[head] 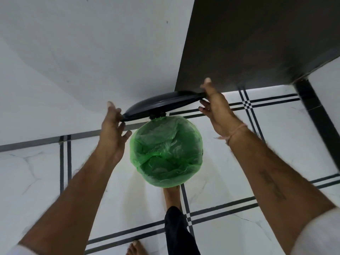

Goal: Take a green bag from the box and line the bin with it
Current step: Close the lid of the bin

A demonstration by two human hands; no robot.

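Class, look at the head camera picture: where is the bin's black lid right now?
The black lid stands raised at the far edge of the green bag, centre of view, held between the left hand and right hand.

The green bag (166, 150) lines the round bin (202, 151), its thin crinkled plastic folded over the rim. The dark lid (161, 103) stands raised behind it.
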